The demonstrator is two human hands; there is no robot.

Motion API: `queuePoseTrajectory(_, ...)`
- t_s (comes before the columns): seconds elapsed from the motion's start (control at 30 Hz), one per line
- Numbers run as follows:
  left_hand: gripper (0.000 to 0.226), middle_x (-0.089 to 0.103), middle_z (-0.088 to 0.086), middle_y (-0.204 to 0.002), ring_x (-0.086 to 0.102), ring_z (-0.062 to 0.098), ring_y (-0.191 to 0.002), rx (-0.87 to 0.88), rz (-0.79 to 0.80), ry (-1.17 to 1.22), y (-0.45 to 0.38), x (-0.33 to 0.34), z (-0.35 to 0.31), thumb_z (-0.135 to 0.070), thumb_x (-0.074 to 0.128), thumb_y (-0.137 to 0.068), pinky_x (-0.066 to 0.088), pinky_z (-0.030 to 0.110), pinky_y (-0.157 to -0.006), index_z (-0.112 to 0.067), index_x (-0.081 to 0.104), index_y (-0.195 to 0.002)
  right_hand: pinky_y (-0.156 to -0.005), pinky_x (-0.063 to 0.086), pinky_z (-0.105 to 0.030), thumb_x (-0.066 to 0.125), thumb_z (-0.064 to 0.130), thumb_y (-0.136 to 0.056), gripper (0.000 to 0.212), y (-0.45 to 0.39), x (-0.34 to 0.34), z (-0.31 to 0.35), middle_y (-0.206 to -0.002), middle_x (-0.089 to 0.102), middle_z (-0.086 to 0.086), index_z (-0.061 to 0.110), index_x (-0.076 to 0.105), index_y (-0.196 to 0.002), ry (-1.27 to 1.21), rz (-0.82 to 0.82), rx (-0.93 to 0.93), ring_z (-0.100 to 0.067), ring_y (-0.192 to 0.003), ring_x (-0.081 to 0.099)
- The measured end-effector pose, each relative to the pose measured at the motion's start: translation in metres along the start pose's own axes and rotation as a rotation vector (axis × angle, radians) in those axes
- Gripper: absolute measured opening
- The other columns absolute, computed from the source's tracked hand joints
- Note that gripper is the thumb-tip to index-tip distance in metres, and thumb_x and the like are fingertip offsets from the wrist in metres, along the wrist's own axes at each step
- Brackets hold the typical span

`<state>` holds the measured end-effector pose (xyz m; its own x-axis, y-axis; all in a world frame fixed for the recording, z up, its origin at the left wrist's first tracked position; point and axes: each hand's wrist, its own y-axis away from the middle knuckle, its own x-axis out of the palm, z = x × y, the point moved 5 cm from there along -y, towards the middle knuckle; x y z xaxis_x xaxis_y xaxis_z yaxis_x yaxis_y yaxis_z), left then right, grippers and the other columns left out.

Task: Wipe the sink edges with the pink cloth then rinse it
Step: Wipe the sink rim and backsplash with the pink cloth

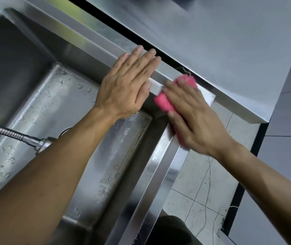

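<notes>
The stainless steel sink fills the left and middle, its wet basin below my arms. The pink cloth lies bunched on the sink's corner edge, mostly covered by my right hand, which presses flat on it with fingers spread over it. A loose thread sticks out of the cloth's far end. My left hand rests flat and empty on the adjoining rim, fingers together, just left of the cloth.
A flexible metal faucet hose with spray head reaches in from the left over the basin. A steel counter runs beyond the rim, across a dark gap. Tiled floor shows at the lower right.
</notes>
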<state>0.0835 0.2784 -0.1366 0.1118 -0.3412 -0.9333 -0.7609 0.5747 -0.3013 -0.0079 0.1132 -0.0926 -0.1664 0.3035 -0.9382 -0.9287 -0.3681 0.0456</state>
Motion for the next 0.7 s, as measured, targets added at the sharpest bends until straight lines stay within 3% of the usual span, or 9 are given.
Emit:
queuePoseTrajectory(0.07, 0.058, 0.024, 0.005, -0.17, 0.018, 0.026, -0.159, 0.003, -0.005, 0.008, 0.0, 0.002, 0.001, -0.03, 0.032, -0.108, 0.012, 0.042, -0.13, -0.016, 0.026, -0.163, -0.129, 0.02, -0.052, 0.042, 0.025, -0.109, 0.053, 0.028, -0.005, -0.007, -0.167, 0.035, -0.01, 0.006, 0.038, -0.158, 0.005, 0.062, -0.036, -0.023, -0.16, 0.021)
queuePoseTrajectory(0.3, 0.057, 0.026, 0.006, -0.169, 0.021, 0.028, -0.158, -0.023, -0.031, -0.006, 0.0, 0.003, -0.003, -0.029, 0.032, -0.107, 0.015, 0.044, -0.129, -0.014, 0.029, -0.162, -0.13, 0.017, -0.048, 0.045, 0.025, -0.109, 0.049, 0.001, -0.014, -0.037, -0.164, 0.04, -0.011, 0.008, 0.045, -0.155, -0.121, -0.155, 0.237, -0.027, -0.158, 0.025)
queuePoseTrajectory(0.37, 0.057, 0.026, 0.006, -0.17, 0.02, 0.028, -0.158, -0.019, -0.023, -0.012, 0.0, 0.002, -0.003, -0.029, 0.031, -0.107, 0.016, 0.044, -0.129, -0.014, 0.028, -0.163, -0.127, 0.02, -0.055, 0.047, 0.027, -0.107, 0.049, 0.025, -0.002, -0.009, -0.16, 0.046, -0.012, 0.007, 0.05, -0.152, -0.113, -0.107, 0.144, -0.029, -0.156, 0.03)
queuePoseTrajectory(0.47, 0.057, 0.025, 0.005, -0.17, 0.019, 0.027, -0.158, -0.017, -0.014, -0.022, 0.001, 0.001, -0.003, -0.029, 0.029, -0.108, 0.016, 0.044, -0.129, -0.015, 0.026, -0.163, -0.125, 0.027, -0.056, 0.055, 0.027, -0.105, 0.045, 0.067, 0.019, 0.036, -0.155, 0.053, -0.008, 0.01, 0.057, -0.147, -0.098, 0.046, -0.128, -0.027, -0.153, 0.037)
queuePoseTrajectory(0.57, 0.057, 0.021, 0.004, -0.171, 0.016, 0.026, -0.159, -0.027, 0.012, -0.028, 0.002, 0.0, -0.003, -0.031, 0.027, -0.109, 0.014, 0.044, -0.129, -0.016, 0.023, -0.164, -0.124, 0.03, -0.054, 0.058, 0.022, -0.103, 0.043, 0.054, 0.01, 0.017, -0.153, 0.055, -0.01, 0.01, 0.06, -0.144, -0.053, 0.079, -0.262, -0.029, -0.151, 0.04)
queuePoseTrajectory(0.7, 0.058, 0.019, 0.004, -0.172, 0.013, 0.026, -0.159, -0.056, 0.03, -0.029, 0.002, 0.001, -0.006, -0.031, 0.026, -0.108, 0.012, 0.044, -0.13, -0.016, 0.021, -0.164, -0.126, 0.023, -0.056, 0.044, 0.032, -0.109, 0.05, 0.007, -0.014, -0.044, -0.165, 0.038, -0.011, 0.012, 0.045, -0.155, -0.003, -0.045, 0.095, -0.031, -0.157, 0.027)
